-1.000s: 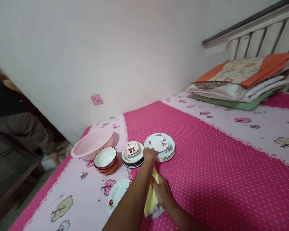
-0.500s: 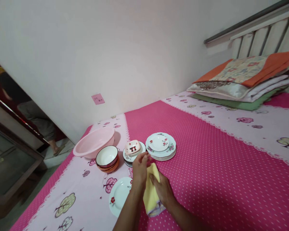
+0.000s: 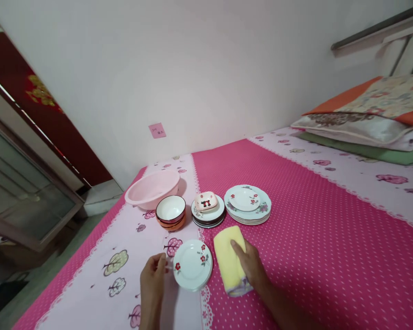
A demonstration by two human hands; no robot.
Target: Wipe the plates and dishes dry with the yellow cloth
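Note:
My right hand [image 3: 251, 263] grips a folded yellow cloth [image 3: 229, 256], thumb on top, over the pink bedspread. Just left of the white plates with red flowers [image 3: 190, 268] is my left hand [image 3: 153, 272], empty, its fingers loosely bent and a little apart. Those small plates lie stacked between my two hands. Behind them a small square dish with a cartoon print [image 3: 206, 200] rests on a stack of dark-rimmed plates [image 3: 209, 215]. To its right, a small flowered plate [image 3: 244, 200] tops a stack of larger flowered plates [image 3: 261, 215].
Stacked bowls [image 3: 171, 213] with orange outsides stand left of the dark-rimmed plates. A pink basin [image 3: 153, 189] lies behind them near the wall. Folded bedding [image 3: 358, 123] is piled at the back right. The bed's left edge drops to the floor beside a doorway.
My left hand has moved from beside the cloth to the left of the small plates. The cloth stays in my right hand. The view has shifted; the person in the doorway is out of sight.

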